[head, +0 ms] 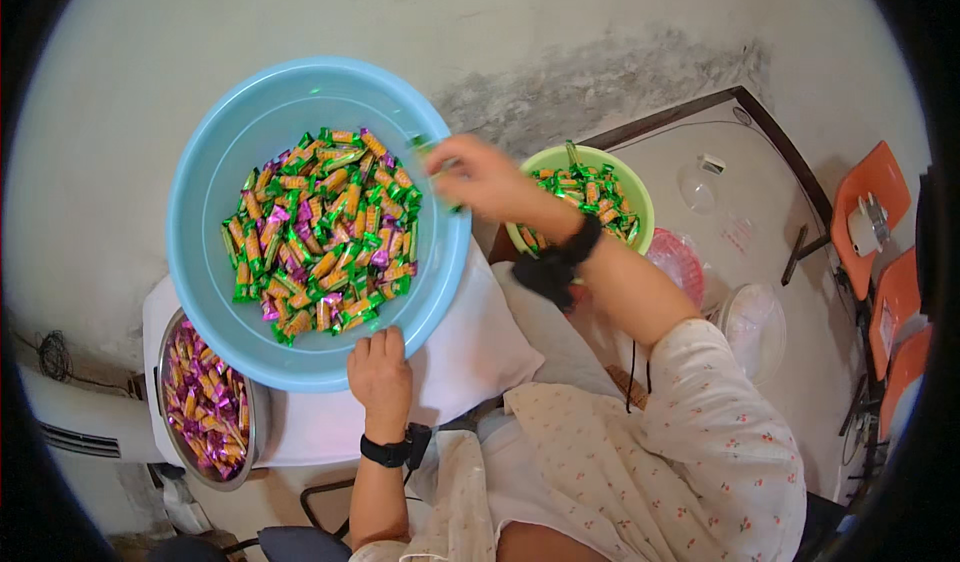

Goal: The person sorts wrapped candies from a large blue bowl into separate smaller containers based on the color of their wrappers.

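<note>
A large blue plastic basin (225, 112) holds a heap of wrapped sweets (322, 239), most in green-ended wrappers and some in purple. My left hand (381, 378) grips the basin's near rim, its fingers hooked over the edge. Over the right rim is my right hand (472, 179), blurred, with green-wrapped sweets (421, 143) in its fingers; how many cannot be told. Behind my right forearm stands a light green tub (643, 202) of green-wrapped sweets, partly hidden by the arm. A steel bowl (259, 427) of purple-wrapped sweets sits at the lower left, partly under the basin's overhang.
The basin stands on a white-covered table (315, 431) against a stained wall (540, 74). To the right are a pink plastic basket (679, 262), a clear round container (752, 329) and orange chairs (862, 202), one bearing a metal object (870, 224). A dark frame (787, 164) runs along the floor there.
</note>
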A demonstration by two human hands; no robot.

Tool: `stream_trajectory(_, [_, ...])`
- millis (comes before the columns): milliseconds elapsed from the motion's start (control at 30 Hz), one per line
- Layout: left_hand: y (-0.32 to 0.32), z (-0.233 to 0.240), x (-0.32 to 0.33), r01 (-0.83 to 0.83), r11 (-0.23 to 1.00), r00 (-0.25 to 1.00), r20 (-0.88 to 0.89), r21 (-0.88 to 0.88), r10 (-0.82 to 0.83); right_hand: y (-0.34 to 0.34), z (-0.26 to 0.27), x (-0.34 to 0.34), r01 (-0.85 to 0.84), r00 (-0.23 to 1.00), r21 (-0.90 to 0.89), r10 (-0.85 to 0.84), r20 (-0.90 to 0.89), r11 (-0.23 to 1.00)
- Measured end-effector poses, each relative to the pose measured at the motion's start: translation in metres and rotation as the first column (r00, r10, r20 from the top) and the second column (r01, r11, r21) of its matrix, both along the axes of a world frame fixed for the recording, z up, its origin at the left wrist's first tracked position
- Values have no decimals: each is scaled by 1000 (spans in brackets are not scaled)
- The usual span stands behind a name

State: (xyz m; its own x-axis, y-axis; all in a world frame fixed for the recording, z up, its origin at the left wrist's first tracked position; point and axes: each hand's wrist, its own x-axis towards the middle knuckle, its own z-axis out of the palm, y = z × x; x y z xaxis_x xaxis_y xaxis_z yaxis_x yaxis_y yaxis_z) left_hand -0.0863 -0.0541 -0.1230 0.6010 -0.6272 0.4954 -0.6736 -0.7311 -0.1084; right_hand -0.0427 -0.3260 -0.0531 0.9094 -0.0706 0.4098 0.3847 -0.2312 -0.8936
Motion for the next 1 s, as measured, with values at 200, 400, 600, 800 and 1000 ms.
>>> stream_trajectory(200, [-11, 7, -2, -40, 998, 997, -66, 51, 44, -199, -122, -55, 642, 737, -186, -666, -115, 744])
stream_trajectory(400, [-11, 9, 0, -62, 997, 996, -67, 43, 65, -269, -194, -56, 636, 567, -411, -757, -325, 653])
stream_trajectory(600, [-8, 7, 0, -80, 995, 988, -130, 60, 87, -283, -222, -1, 332, 678, -717, -683, -270, 613])
stream_trajectory(800, [-10, 6, 1, -80, 994, 985, -149, 76, 91, -283, -245, 26, 88, 784, -674, -468, -408, 734])
stream_trajectory(1000, [-11, 10, 2, -73, 997, 989, -127, 29, 77, -273, -224, 24, 257, 788, -709, -567, -238, 656])
